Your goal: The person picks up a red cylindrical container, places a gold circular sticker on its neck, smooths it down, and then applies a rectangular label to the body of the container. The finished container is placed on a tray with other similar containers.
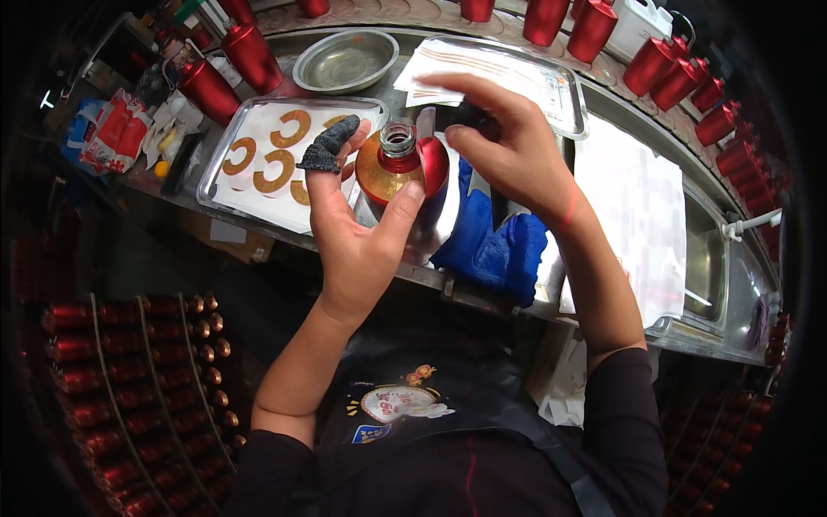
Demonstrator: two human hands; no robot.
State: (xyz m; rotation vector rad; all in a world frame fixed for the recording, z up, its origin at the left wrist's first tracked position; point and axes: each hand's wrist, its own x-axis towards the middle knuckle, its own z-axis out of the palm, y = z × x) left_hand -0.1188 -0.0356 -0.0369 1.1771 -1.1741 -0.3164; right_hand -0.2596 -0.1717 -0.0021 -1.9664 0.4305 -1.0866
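A glass-necked bottle [437,176], red with a gold piece [380,175] over its shoulder, stands upright at the bench's near edge. My left hand [357,228] is closed around its left side, thumb pressed on the gold surface. A dark knitted cover sits on one of its fingers. To the right of the neck, apart from the bottle, my right hand [517,146] hovers with index finger and thumb spread. Something black shows behind its thumb, too hidden to name. Below that hand lies a blue cloth [495,246].
Left, a metal tray [207,185] carries a white sheet with several gold crescents [276,170]. Behind are a metal bowl [346,62] and another tray [575,99] with striped white sheets. White paper [633,215] lies right. Red bottles [250,56] line the back; racked ones [129,370] stand lower left.
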